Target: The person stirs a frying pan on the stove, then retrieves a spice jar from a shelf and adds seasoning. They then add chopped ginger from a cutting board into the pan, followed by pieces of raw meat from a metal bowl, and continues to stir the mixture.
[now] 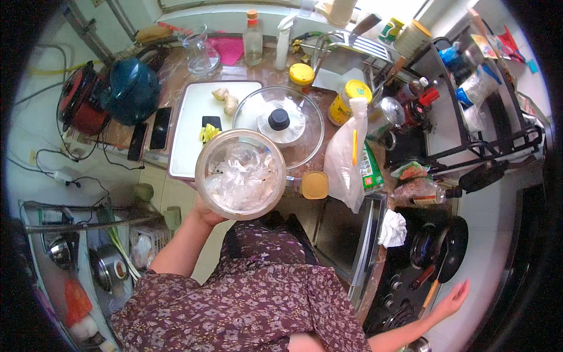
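My left hand (211,213) grips a round clear container (239,209) from below and holds it up near the counter's front edge. Crumpled clear plastic bags (242,176) fill its open mouth. Behind it lies a white cutting board (187,149) with a piece of ginger (226,102) and a small heap of pale yellow-green cut pieces (209,133). A glass pot lid (310,145) with a black knob overlaps the board's right side. My right hand (456,295), blurred, is stretched out at the far right, beside the stove, with nothing in it.
A white plastic bag (345,167) and a gold-lidded jar (315,185) stand at the counter's front edge. Yellow-lidded jars (301,75) are behind. Two phones (161,127) lie left. A wok (455,248) with a wooden handle rests by the stove (382,286).
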`<state>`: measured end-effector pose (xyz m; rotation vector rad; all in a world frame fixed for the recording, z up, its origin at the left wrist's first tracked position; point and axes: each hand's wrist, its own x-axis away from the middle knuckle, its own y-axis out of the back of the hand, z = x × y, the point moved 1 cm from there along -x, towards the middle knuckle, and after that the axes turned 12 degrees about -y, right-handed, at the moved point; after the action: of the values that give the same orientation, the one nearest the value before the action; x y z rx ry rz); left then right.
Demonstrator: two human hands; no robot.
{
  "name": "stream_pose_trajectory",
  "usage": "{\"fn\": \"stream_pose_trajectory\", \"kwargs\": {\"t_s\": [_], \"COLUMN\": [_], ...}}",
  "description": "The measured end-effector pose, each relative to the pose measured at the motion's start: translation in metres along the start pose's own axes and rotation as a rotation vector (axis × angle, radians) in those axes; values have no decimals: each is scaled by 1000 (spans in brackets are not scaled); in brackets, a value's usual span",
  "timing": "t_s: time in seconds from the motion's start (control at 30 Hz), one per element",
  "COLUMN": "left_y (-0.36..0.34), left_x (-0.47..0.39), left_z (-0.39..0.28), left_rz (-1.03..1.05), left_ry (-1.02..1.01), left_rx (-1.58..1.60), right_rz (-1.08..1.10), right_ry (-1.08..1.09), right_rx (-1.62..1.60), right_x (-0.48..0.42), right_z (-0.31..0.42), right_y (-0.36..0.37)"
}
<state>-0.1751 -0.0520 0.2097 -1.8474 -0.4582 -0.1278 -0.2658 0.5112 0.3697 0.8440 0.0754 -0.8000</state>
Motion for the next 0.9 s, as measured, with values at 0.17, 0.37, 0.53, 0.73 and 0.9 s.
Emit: {"fn": "stream_pose_trajectory", "kwargs": {"t_s": [0.17,0.37,0.53,0.73,0.9], "left_y": [-27,-12,-80,-78,-11], "left_x": [-18,-31,-18,-18,-25], "left_z": [15,31,24,-2,-29], "left_rz": [80,107,290,472,-49], "left_ry": [-8,12,-100,65,-93], "left_rx": [72,-4,11,-34,1], "right_rz": [932,1010,1002,763,91], "right_ry": [326,1049,1066,939,799], "right_rx": [-441,-275,-386,-389,-292], "right_x": [147,187,176,122,16], "right_z": [190,266,275,306,357], "right_y": [-90,-129,-135,-119,-79]}}
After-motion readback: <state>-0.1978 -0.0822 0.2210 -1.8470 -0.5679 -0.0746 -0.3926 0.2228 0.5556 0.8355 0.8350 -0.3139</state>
